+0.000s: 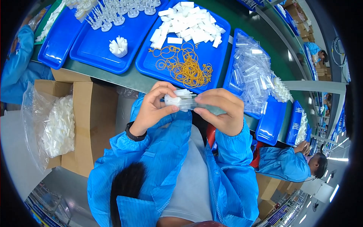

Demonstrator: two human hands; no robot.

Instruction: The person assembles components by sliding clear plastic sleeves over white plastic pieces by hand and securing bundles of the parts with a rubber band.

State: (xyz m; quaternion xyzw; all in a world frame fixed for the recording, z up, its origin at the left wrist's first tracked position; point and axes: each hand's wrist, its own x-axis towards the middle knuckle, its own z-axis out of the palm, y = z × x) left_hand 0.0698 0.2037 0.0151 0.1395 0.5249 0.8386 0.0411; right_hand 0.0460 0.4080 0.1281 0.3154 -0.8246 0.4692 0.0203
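In front of my chest, both hands meet over a small assembly. My left hand (151,109) is closed, thumb and fingers pinching a white plastic part (173,100) with a rounded end. From the other side my right hand (227,111) grips a clear plastic sleeve (186,104) between thumb and fingers. The sleeve touches the white part and seems to lie partly around it; exactly how far is hidden by the fingers. Just beyond my hands is a blue tray (145,62) with white rectangular blocks (189,23) and a tangle of yellowish rubber bands (189,72).
Another blue tray (94,53) bears pronged translucent parts (126,11) and one white bunch (118,47). Clear sleeves (251,72) fill a tray at right. A cardboard box (82,121) with bagged white pieces (58,128) stands left. Co-workers in blue sit at left (22,73) and right (283,160).
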